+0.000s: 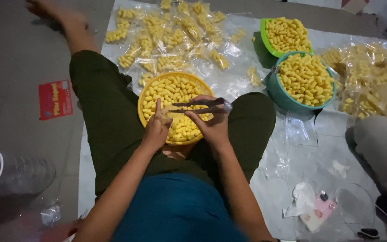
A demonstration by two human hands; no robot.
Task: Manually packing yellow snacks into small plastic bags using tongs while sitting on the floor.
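Head view: clear plastic sheet [265, 161] covers the floor, sealed snack bags [166, 40] at twelve o'clock. Teal bowl [292, 96] sits at two o'clock of the yellow bowl [145, 96] on the lap. Right hand [213, 125] fingers pinch metal tongs [200, 106]; left hand [156, 130] fingers pinch a clear bag [172, 112].

From my feed the scene is dim and soft, with light falling from above. The plastic sheet [292, 161] shows pale glare, the floor [19, 58] stays murky, and the lower corners blur noticeably with grain.
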